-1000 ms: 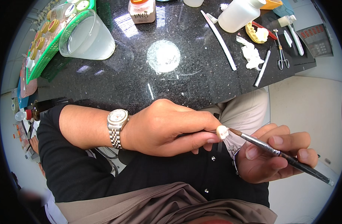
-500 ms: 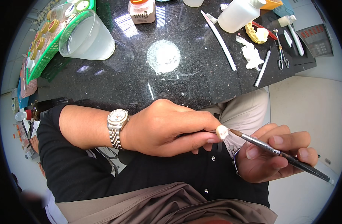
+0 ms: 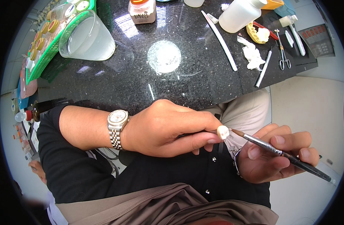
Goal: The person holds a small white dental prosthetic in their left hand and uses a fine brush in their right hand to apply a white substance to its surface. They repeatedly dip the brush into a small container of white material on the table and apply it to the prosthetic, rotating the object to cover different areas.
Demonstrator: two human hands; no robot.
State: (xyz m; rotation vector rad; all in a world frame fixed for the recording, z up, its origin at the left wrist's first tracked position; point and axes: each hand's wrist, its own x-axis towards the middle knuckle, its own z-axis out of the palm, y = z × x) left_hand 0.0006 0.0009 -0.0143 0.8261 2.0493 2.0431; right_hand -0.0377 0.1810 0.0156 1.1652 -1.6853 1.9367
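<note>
My left hand [image 3: 175, 131], a metal watch on its wrist, pinches a small white and cream dental crown [image 3: 223, 132] at the tips of thumb and forefinger. A thin dark edge shows between these fingers; I cannot tell what it is. In my right hand [image 3: 271, 153] a slim paintbrush [image 3: 262, 142] with a metal ferrule and dark handle lies between the fingers. Its brown pointed tip is right beside the crown's right side; whether it touches I cannot tell. Both hands are above my lap, in front of the table's near edge.
On the black speckled table [image 3: 134, 82] stand a clear cup of liquid [image 3: 87, 39], a jar of pinkish powder [image 3: 142, 12] and a white bottle [image 3: 239, 15]. A green basket [image 3: 48, 54] holds capped jars. Right lie scissors-handled forceps [image 3: 282, 56], a dental model [image 3: 257, 33] and crumpled tissue [image 3: 251, 54]. Another person's hand [image 3: 37, 171] shows far left.
The brush tip and crown have hardly shifted; both hands keep their hold. At the far left, the other person's hand has moved.
</note>
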